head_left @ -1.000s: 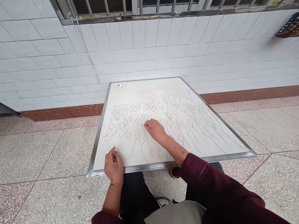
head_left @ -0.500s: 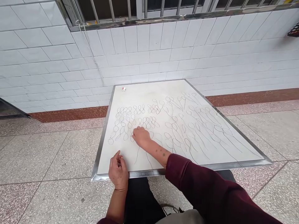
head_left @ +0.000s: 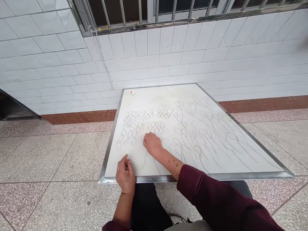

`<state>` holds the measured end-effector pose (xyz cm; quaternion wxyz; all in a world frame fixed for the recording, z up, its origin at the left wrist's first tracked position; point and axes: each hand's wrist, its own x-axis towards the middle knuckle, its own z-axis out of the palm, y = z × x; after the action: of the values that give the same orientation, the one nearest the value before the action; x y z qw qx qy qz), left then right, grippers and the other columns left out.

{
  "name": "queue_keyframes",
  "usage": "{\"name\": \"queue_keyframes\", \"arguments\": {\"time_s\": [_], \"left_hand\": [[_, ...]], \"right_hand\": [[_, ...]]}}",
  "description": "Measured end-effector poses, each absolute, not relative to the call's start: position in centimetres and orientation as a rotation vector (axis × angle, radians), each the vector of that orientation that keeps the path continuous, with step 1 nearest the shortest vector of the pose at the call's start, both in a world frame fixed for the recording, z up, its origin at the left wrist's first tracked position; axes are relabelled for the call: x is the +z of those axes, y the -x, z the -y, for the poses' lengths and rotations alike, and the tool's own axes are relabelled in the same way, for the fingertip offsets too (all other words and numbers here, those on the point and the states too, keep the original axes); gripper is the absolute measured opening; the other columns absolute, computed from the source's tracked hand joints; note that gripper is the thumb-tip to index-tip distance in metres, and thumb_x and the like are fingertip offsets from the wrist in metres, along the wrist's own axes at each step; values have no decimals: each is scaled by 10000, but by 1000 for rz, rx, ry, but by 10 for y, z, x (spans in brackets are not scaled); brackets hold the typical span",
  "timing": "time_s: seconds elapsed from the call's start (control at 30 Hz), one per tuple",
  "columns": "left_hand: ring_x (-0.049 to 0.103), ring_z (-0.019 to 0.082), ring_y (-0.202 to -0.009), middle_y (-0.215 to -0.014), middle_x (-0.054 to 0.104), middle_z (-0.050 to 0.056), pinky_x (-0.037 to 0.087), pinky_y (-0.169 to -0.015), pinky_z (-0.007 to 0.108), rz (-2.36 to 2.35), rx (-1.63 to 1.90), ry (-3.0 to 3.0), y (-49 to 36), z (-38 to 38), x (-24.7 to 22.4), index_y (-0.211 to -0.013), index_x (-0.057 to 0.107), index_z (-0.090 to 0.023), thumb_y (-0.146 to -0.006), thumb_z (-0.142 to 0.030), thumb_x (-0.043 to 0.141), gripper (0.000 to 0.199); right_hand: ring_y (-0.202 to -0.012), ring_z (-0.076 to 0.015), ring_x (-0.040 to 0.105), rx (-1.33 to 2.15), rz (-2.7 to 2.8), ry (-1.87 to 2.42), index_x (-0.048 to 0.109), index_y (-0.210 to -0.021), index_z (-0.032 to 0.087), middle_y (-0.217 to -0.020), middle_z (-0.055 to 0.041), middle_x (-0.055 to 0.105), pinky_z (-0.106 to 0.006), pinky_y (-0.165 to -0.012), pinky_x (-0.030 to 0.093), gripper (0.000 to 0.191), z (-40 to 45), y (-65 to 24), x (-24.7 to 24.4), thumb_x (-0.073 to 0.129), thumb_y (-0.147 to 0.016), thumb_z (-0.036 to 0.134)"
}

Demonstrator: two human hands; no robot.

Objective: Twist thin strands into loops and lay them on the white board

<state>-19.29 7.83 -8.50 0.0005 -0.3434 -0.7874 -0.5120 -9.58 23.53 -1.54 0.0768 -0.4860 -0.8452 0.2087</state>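
Note:
Thin dark looped strands [head_left: 198, 151] lie all over a white board [head_left: 178, 93] with a metal edge. My right hand [head_left: 152, 143] rests palm down on the board, fingers bunched together and pointing left, among the loops. Whatever its fingertips hold is hidden beneath them. Two loose strand ends [head_left: 157, 166] run toward the front edge just below this hand. At the front left edge, my left hand [head_left: 125, 175] is curled with the thumb close to the bent fingers. I cannot make out what sits between them. Neat rows of small double loops [head_left: 132, 115] lie farther back.
A small white and red object [head_left: 132, 93] stands at the board's far left corner. Behind the board rises a white tiled wall [head_left: 149, 70] with a barred window [head_left: 163, 12] and a hanging cord [head_left: 102, 56]. Speckled floor tiles [head_left: 67, 160] surround the board.
The view has shifted, so the board and both hands appear a little farther right. Against the board, my right hand has barely moved and my left hand keeps its curled pose.

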Motion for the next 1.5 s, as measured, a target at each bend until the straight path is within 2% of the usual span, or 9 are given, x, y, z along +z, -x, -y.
{"name": "queue_keyframes", "arguments": {"time_s": [0.17,0.33,0.4,0.5,0.63,0.8,1.03,1.23,1.5], "left_hand": [[648,210,-819,-932,700,71,530,-785,380,2490,-1855,996,191,-77,-71,-1152,687,-178,-869,-361,597,349],[700,219,-965,-1060,729,93,560,-845,373,2507,-2239,1149,153,-77,-17,-1310,588,-195,-906,-443,615,475],[693,218,-980,-1102,728,93,547,-892,397,2512,-2692,1229,130,-77,7,-1326,576,-212,-846,-429,714,545],[674,198,-953,-1019,732,63,533,-888,363,2480,-2971,1129,101,-75,31,-1246,618,-214,-709,-387,845,607],[581,120,-719,-853,645,-12,510,-719,281,2496,-3010,956,83,-67,40,-1183,675,-225,-709,-373,843,525],[588,125,-712,-890,672,11,517,-756,312,2478,-3134,977,71,-56,50,-1144,703,-223,-725,-394,831,470],[630,148,-705,-871,703,31,533,-741,334,2393,-3274,1098,53,-43,65,-1101,711,-206,-728,-372,834,427],[617,132,-690,-806,660,-16,538,-753,327,2471,-3147,1158,43,-39,69,-1041,713,-214,-676,-317,866,409],[603,113,-670,-748,639,-23,514,-689,267,2448,-3249,1117,34,-35,69,-1048,726,-201,-675,-295,867,410]], "right_hand": [[-809,-197,594,633,2440,1335,581,-997,203,-936,-64,640,-296,-655,435,127,-204,53,5,457,-991,177],[-760,-166,604,796,2279,1097,575,-1050,214,-875,-26,651,-277,-685,461,134,-168,5,23,515,-944,158],[-759,-168,607,880,2181,990,592,-1031,215,-863,-28,655,-280,-682,466,134,-156,-10,28,531,-926,159],[-762,-166,603,981,2078,914,615,-992,228,-845,-19,656,-281,-680,468,114,-144,-28,37,535,-925,183],[-730,-147,587,1242,1890,917,629,-1002,240,-838,-1,653,-277,-676,475,100,-132,-49,46,549,-943,237],[-781,-146,612,1586,1666,878,635,-1036,245,-868,3,663,-286,-716,493,122,-123,-67,48,571,-955,311],[-797,-145,638,1625,1625,824,636,-999,235,-833,10,676,-299,-765,503,101,-112,-86,51,597,-953,316],[-793,-141,646,1547,1704,777,625,-1033,227,-839,3,691,-288,-755,504,96,-100,-99,61,579,-955,259],[-631,-100,470,1692,1695,729,613,-1151,240,-775,38,591,-236,-601,397,211,-96,-113,64,554,-977,345]]}}
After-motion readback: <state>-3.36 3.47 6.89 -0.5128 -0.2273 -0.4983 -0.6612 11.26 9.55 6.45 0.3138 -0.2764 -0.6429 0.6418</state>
